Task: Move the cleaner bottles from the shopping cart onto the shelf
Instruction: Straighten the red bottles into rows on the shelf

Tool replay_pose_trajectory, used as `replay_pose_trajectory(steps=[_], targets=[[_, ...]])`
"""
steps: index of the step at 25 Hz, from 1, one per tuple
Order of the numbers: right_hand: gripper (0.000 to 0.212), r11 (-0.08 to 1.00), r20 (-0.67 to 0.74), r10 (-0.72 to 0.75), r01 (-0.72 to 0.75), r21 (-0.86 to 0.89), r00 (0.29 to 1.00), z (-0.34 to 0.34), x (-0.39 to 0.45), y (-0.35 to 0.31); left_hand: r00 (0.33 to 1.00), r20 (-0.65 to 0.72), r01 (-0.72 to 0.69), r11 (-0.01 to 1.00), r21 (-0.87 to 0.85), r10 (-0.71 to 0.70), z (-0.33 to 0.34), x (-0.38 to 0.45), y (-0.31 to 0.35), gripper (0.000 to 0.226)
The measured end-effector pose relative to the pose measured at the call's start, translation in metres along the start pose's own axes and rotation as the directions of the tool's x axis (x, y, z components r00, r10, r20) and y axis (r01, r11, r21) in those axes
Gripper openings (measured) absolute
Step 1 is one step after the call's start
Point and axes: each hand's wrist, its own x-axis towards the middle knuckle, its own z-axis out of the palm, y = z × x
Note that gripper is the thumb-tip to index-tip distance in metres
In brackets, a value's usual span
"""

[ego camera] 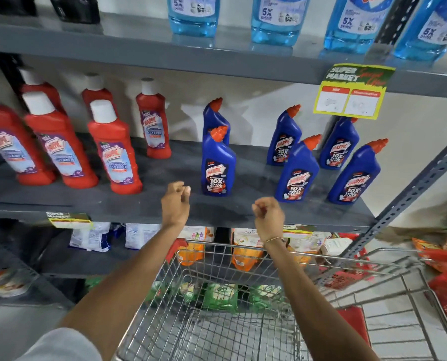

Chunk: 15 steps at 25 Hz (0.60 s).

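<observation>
left hand point(176, 201): raised in front of the middle shelf's front edge, fingers loosely curled, holding nothing.
right hand point(267, 214): level with the left and apart from it, fingers curled in, also holding nothing; a thin bracelet point(275, 239) on the wrist.
shopping cart point(243, 303): wire basket directly under both forearms, its visible floor bare of bottles, a red corner piece by the left forearm.
middle shelf point(165, 204): grey board carrying all the cleaner bottles.
blue cleaner bottles point(218, 164): six upright with orange angled caps, on the right half; the nearest stands just beyond the left hand, close to the front edge.
red cleaner bottles point(114, 149): upright with white caps, filling the left half, front row near the edge.
top shelf point(139, 52): pale blue bottles point(278, 19) of liquid along it.
price tag point(352, 91): yellow, hanging from the top shelf's front edge on the right.
lower shelf point(87, 259): blurred pouches and packets.
</observation>
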Motion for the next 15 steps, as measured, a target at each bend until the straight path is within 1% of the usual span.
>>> replay_pose_trajectory(steps=[2,4,6,7,8,10,11,12,13,14,15], targets=[[0.009,1.000,0.118,-0.025,0.027,-0.011,0.993,0.034,-0.009,-0.032,0.998,-0.056,-0.014,1.000,-0.017,0.013,-0.030,0.002,-0.012,0.022],[0.004,0.998,0.172,-0.064,0.065,0.000,0.983,0.072,-0.021,-0.067,0.991,-0.130,-0.014,1.000,0.012,0.016,-0.071,0.013,-0.030,0.016],[0.004,0.993,0.211,-0.121,0.122,0.010,0.970,0.098,-0.026,-0.092,0.977,-0.198,-0.061,0.996,0.067,0.073,-0.103,0.027,-0.044,0.014],[0.005,0.990,0.233,-0.141,0.140,0.024,0.962,0.115,-0.028,-0.105,0.965,-0.241,-0.087,0.993,0.083,0.105,-0.125,0.035,-0.048,0.018],[0.006,0.989,0.248,-0.148,0.144,0.034,0.957,0.130,-0.030,-0.117,0.950,-0.296,-0.099,0.995,0.028,0.103,-0.144,0.043,-0.053,0.021],[0.015,0.992,0.293,-0.122,0.113,0.047,0.948,0.162,-0.030,-0.138,0.918,-0.396,-0.046,0.999,-0.025,0.033,-0.180,0.061,-0.071,0.010],[0.026,0.996,0.343,-0.087,0.071,0.058,0.935,0.177,-0.029,-0.147,0.922,-0.388,-0.002,1.000,0.024,0.012,-0.196,0.072,-0.081,0.033],[0.040,0.997,0.412,-0.053,0.026,0.069,0.910,0.193,-0.029,-0.156,0.944,-0.330,0.014,0.994,0.112,0.024,-0.209,0.085,-0.093,0.057],[0.056,0.998,0.481,-0.028,-0.004,0.066,0.876,0.209,-0.029,-0.162,0.967,-0.253,0.061,0.992,0.113,-0.031,-0.220,0.097,-0.098,0.074],[0.069,0.999,0.530,-0.011,-0.014,0.043,0.848,0.218,-0.027,-0.163,0.981,-0.176,0.096,0.990,0.105,-0.076,-0.225,0.107,-0.103,0.086],[0.076,1.000,0.560,-0.009,-0.003,0.020,0.828,0.230,-0.027,-0.165,0.990,-0.099,0.115,0.987,0.109,-0.105,-0.231,0.117,-0.106,0.093]])
